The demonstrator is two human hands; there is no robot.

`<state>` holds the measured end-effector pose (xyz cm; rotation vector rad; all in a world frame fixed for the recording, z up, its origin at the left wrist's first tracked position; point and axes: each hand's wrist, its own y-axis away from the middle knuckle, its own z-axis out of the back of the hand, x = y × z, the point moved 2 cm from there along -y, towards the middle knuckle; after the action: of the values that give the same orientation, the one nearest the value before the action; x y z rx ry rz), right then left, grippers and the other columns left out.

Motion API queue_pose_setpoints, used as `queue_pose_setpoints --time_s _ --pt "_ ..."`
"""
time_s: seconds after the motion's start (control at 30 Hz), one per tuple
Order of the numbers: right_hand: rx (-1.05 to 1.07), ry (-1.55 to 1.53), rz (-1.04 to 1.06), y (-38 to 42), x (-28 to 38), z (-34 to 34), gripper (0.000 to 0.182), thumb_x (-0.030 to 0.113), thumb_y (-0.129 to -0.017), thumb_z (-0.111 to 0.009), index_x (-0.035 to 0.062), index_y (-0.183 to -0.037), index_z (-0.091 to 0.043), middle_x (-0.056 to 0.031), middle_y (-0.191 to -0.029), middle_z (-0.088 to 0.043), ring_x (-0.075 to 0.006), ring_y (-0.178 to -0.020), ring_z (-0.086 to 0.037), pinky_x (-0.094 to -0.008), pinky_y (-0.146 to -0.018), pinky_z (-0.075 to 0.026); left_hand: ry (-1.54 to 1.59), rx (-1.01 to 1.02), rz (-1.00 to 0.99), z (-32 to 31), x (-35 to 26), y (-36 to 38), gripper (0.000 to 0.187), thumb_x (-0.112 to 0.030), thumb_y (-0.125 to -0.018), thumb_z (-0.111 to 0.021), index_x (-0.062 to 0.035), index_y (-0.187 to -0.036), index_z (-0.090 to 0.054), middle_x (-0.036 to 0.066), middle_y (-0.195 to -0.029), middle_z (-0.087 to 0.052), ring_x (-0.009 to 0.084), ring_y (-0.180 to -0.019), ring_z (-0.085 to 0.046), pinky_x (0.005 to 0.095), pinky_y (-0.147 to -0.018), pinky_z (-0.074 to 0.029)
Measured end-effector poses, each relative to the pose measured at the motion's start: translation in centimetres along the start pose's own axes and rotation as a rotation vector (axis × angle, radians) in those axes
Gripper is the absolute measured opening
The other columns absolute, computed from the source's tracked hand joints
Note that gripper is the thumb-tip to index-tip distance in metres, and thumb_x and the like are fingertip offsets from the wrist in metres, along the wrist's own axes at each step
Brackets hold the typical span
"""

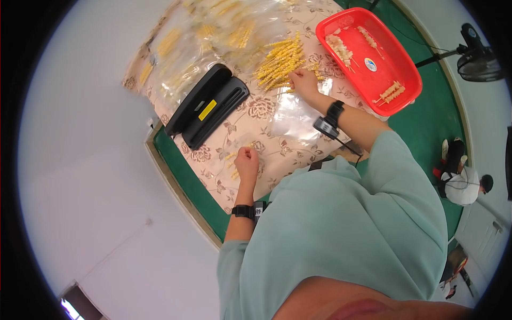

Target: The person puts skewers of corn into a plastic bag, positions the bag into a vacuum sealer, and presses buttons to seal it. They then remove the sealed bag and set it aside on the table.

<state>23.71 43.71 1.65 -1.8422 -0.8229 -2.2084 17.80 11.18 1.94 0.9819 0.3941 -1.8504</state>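
Observation:
My left hand (pixel 247 159) is closed over the patterned tablecloth near the table's front left. Whatever its fingers hold is too small to name; a few pale yellow pieces (pixel 233 166) lie beside it. My right hand (pixel 303 81) has its fingers pinched together at the lower right edge of a pile of yellow skewers (pixel 281 63). What lies between those fingers cannot be made out. Below the right hand, a clear plastic bag (pixel 296 120) lies flat on the tablecloth (pixel 261 108).
A black vacuum sealer (pixel 208 106) with its lid raised stands left of the skewers. Filled clear bags (pixel 184 64) cover the far left. A red basin (pixel 377 64) with pale skewers sits at right. Beyond are a fan (pixel 479 63) and another person (pixel 461 181).

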Motion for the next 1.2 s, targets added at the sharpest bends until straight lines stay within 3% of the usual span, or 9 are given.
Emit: queue_pose_setpoints --time_s 0.23,0.4,0.47,0.5,0.57,0.6,0.7,0.97,1.2 --pt "0.536 0.139 0.164 6.7 0.1 2.0 0.015 0.013 -0.086 -0.066 -0.0018 -0.087 -0.065 -0.0042 -0.069 -0.065 -0.0089 -0.058 -0.063 -0.022 -0.052 -0.049 -0.069 -0.073 -0.037 0.3 -1.8 0.9 0.017 -0.018 -0.082 -0.06 -0.0015 -0.077 -0.06 0.01 -0.059 -0.059 0.0186 -0.05 -0.058 0.0315 -0.05 -0.046" --pt "0.921 0.546 0.214 9.6 1.1 3.7 0.014 0.01 -0.084 -0.064 -0.0026 -0.08 -0.064 -0.0064 -0.064 -0.064 -0.0092 -0.055 -0.063 -0.0231 -0.05 -0.049 -0.04 -0.098 0.026 0.1 -1.8 1.3 0.017 -0.018 -0.08 -0.061 -0.0018 -0.078 -0.061 0.013 -0.063 -0.062 0.0236 -0.057 -0.061 0.0337 -0.055 -0.048" --pt "1.06 0.824 0.195 10.1 0.8 3.9 0.011 0.008 -0.081 -0.061 -0.0015 -0.077 -0.064 -0.0123 -0.065 -0.064 -0.0191 -0.055 -0.064 -0.0301 -0.054 -0.051 -0.014 -0.097 0.063 -0.1 -2.0 1.5 0.015 -0.017 -0.079 -0.061 -0.0021 -0.077 -0.061 0.014 -0.064 -0.063 0.0283 -0.059 -0.062 0.0363 -0.057 -0.05" --pt "1.078 0.829 0.201 9.9 0.2 3.6 0.011 0.008 -0.081 -0.061 -0.0015 -0.077 -0.064 -0.0123 -0.065 -0.064 -0.0191 -0.055 -0.064 -0.0301 -0.054 -0.051 0.004 -0.1 0.048 -0.1 -2.1 1.6 0.015 -0.017 -0.079 -0.061 -0.002 -0.078 -0.061 0.014 -0.064 -0.062 0.0279 -0.059 -0.062 0.0361 -0.056 -0.05" --pt "1.147 0.966 0.738 10.2 -0.4 2.5 0.01 0.009 -0.076 -0.058 0.0003 -0.075 -0.064 -0.0175 -0.067 -0.063 -0.0319 -0.063 -0.062 -0.0392 -0.062 -0.051 0.02 -0.112 0.04 -0.1 -2.2 1.8 0.015 -0.017 -0.079 -0.062 -0.0019 -0.078 -0.061 0.013 -0.063 -0.062 0.0275 -0.058 -0.062 0.0359 -0.056 -0.05" --pt "1.165 1.013 0.747 10.1 -1.1 1.7 0.012 0.01 -0.074 -0.056 0.0007 -0.074 -0.064 -0.019 -0.072 -0.063 -0.0385 -0.07 -0.06 -0.0444 -0.069 -0.05 0.025 -0.112 0.044 -0.1 -2.2 1.9 0.015 -0.017 -0.079 -0.061 -0.002 -0.078 -0.061 0.013 -0.063 -0.062 0.0274 -0.058 -0.062 0.036 -0.056 -0.049" --pt "1.203 1.052 0.865 10.7 -1.3 -2.0 0.012 0.011 -0.074 -0.057 0.0004 -0.073 -0.064 -0.0186 -0.074 -0.064 -0.0377 -0.07 -0.061 -0.0445 -0.069 -0.05 0.028 -0.118 0.053 -0.2 -2.1 2.0 0.016 -0.017 -0.079 -0.062 -0.0017 -0.079 -0.062 0.011 -0.063 -0.062 0.0235 -0.056 -0.061 0.0335 -0.055 -0.049" --pt "1.392 0.995 0.903 13.5 -4.3 -9.9 0.012 0.009 -0.074 -0.058 -0.0005 -0.075 -0.065 -0.0224 -0.077 -0.063 -0.0378 -0.076 -0.063 -0.0447 -0.069 -0.051 0.03 -0.127 0.039 -0.3 -2.3 2.1 0.015 -0.016 -0.079 -0.062 -0.0016 -0.077 -0.061 0.011 -0.061 -0.062 0.0229 -0.055 -0.061 0.0326 -0.054 -0.048" --pt "1.233 0.668 0.702 14.9 -6.5 -10.1 0.017 0.008 -0.076 -0.058 -0.0007 -0.089 -0.063 -0.0206 -0.082 -0.064 -0.0386 -0.078 -0.062 -0.0432 -0.071 -0.05 0.099 -0.125 0.01 0.2 -1.5 1.5 0.015 -0.016 -0.081 -0.061 -0.0017 -0.082 -0.061 0.013 -0.065 -0.063 0.0237 -0.057 -0.062 0.0332 -0.055 -0.049"
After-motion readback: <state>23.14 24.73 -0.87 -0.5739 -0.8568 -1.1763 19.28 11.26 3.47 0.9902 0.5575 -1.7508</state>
